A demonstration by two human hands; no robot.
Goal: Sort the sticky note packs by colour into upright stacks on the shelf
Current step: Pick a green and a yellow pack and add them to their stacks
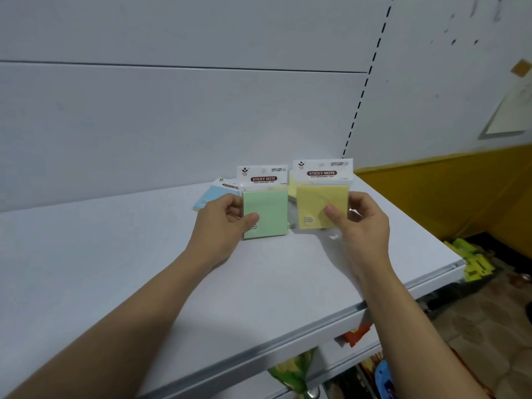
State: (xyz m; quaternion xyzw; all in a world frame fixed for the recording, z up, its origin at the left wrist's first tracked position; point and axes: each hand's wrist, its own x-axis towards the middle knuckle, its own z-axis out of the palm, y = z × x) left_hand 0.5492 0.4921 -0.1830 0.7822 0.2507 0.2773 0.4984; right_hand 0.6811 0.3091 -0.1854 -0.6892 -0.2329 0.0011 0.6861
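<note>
- Currently, your left hand [227, 223] holds the green pack [267, 208]: thumb flat on its front face, fingers curled behind its left edge.
- Green pack: square pad of matte pastel paper in a clear, glossy sleeve. It has a white header card printed "STICKY NOTE". You hold it upright over the middle of the shelf [129, 269]; whether its lower edge touches the board cannot be told.
- Your right hand [359, 226] holds the yellow pack [319, 203]: thumb pressed on the front, fingers wrapped round its right edge.
- Yellow pack: same square shape, same clear sleeve and white header. It is upright, just right of the green pack, with a narrow gap between them.
- Second yellow pack [292, 186]: paler; only a sliver shows behind the first one's left edge.
- Blue pack [211, 195]: lies on the shelf behind your left hand, near the back panel [172, 125], partly hidden.
- Shelf: smooth, flat, pale grey board with a ridged front lip.
- Back panel: plain, smooth and pale, with one horizontal seam. A slotted strip [365, 90] runs up its right side.
- Lower shelves: colourful packets [296, 370], blurred.
</note>
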